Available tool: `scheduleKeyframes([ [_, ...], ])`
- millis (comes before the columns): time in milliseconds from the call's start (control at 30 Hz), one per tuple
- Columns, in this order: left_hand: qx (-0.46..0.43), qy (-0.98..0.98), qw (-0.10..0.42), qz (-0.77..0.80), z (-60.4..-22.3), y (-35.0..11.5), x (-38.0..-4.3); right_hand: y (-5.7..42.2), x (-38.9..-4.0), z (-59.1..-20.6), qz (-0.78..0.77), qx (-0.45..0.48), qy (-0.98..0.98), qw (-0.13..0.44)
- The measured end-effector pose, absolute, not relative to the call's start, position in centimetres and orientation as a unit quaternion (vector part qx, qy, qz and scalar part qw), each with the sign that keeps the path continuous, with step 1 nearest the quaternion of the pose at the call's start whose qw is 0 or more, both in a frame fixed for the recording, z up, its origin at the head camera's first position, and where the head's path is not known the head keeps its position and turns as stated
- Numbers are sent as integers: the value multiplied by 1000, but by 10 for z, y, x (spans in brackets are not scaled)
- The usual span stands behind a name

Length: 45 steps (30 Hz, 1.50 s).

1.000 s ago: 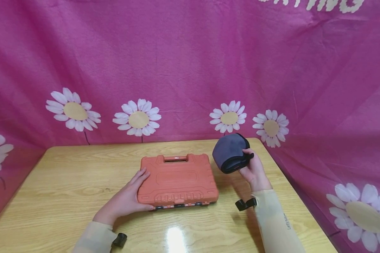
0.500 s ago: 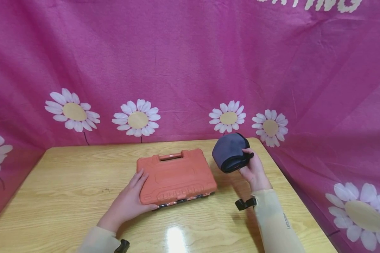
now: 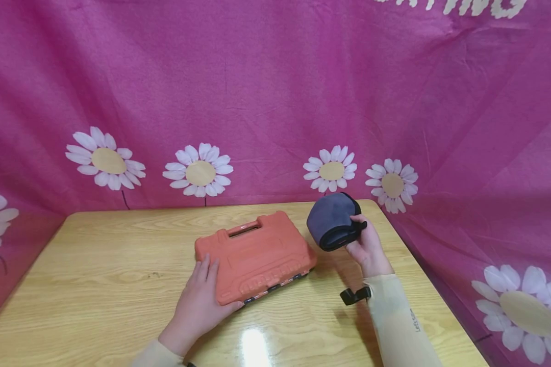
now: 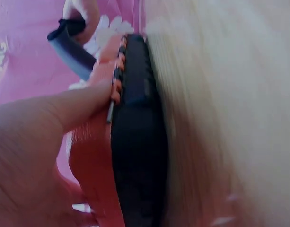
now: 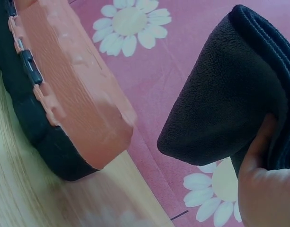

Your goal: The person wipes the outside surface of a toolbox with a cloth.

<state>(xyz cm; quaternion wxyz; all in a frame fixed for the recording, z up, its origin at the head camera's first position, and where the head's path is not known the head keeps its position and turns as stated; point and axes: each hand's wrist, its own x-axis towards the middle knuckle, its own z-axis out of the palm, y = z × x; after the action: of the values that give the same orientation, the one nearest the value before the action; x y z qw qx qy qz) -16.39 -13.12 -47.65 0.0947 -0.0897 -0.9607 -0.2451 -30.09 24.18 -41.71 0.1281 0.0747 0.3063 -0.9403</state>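
Note:
An orange plastic carrying case with a black underside lies at an angle on the wooden table, its built-in handle toward the back. My left hand grips the case's near left corner. In the left wrist view the thumb presses along the hinged edge, and the fingers spread over the top near the left end. To the right, my right hand holds up a folded grey cloth with black edging. The right wrist view shows the thumb pinching the fold. The cloth hangs apart from the case.
The table's wood top stretches to the left and in front. A magenta curtain printed with daisies hangs behind the table and along its sides. Black camera mounts, such as the one on the right wrist, stick out from the sleeves.
The case has turned counterclockwise, its left end swinging nearer and its right end farther back. My left hand moved with it, nearer and to the right. The right hand and cloth stayed almost still.

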Motion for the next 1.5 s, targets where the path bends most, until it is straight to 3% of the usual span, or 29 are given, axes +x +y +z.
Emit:
scheduleKeyframes([
  [467, -78, -962, 104, -241, -468, -126, -162, 241, -301, -415, -940, 72, 311, 125],
  [833, -53, -929, 85, -357, -453, -171, -213, 244, -301, -417, -943, 70, 302, 122],
  [1267, -100, -912, -26, -397, -470, -200, -248, 244, -301, -419, -943, 64, 303, 122],
  [1500, -113, -894, -40, -432, -480, -205, -255, 246, -303, -419, -946, 60, 291, 128],
])
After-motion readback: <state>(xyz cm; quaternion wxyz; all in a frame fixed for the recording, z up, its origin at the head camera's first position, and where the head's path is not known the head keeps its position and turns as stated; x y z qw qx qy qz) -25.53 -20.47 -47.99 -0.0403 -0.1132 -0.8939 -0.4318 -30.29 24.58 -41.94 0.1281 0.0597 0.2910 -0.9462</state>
